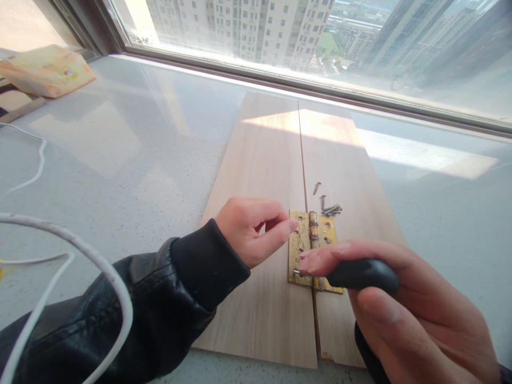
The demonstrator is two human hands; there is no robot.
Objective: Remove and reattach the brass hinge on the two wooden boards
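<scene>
A worn brass hinge lies opened flat across the seam between two pale wooden boards, the left board and the right board. My left hand is closed in a pinch, with the thumb tip on the upper left leaf of the hinge; whatever is between those fingers is hidden. In my right hand is a black screwdriver, its forefinger stretched along the top. A silvery screw or tip shows at the leaf's lowest hole. The fingers cover the screwdriver's shaft.
Several loose screws lie on the right board above the hinge. A white cable loops over the left forearm. Toward the back left sits a patterned box on the speckled white counter, which runs up to a window frame.
</scene>
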